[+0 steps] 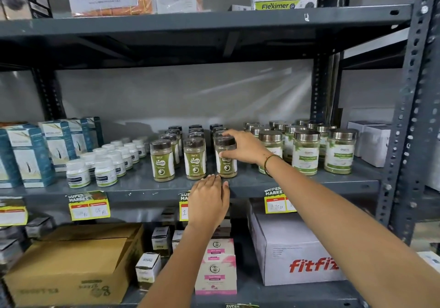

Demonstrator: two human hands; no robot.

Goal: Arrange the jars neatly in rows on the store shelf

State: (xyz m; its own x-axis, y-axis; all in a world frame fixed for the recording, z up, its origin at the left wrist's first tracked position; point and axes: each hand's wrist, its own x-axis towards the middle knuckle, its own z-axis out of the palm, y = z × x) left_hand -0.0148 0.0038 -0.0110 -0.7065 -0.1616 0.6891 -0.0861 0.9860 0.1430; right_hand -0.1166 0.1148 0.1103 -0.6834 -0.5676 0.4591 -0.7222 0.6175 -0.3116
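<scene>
Three rows of dark-lidded jars of green-brown powder stand on the grey middle shelf [142,186]. My right hand [242,147] grips the front jar of the right row [227,165] around its upper part, fingers curled over the lid edge. The front jars of the middle row [195,159] and the left row [162,161] stand upright beside it. My left hand [208,200] lies flat with fingers together on the shelf's front edge, just below the held jar, holding nothing. Steel-lidded glass jars [306,153] stand in rows to the right.
Small white bottles [104,162] and blue-white cartons [31,155] fill the shelf's left side; white boxes [376,143] sit at the far right. Yellow price tags [89,205] hang on the shelf edge. Below are a cardboard box [71,265], pink boxes [215,267] and a white carton [292,248].
</scene>
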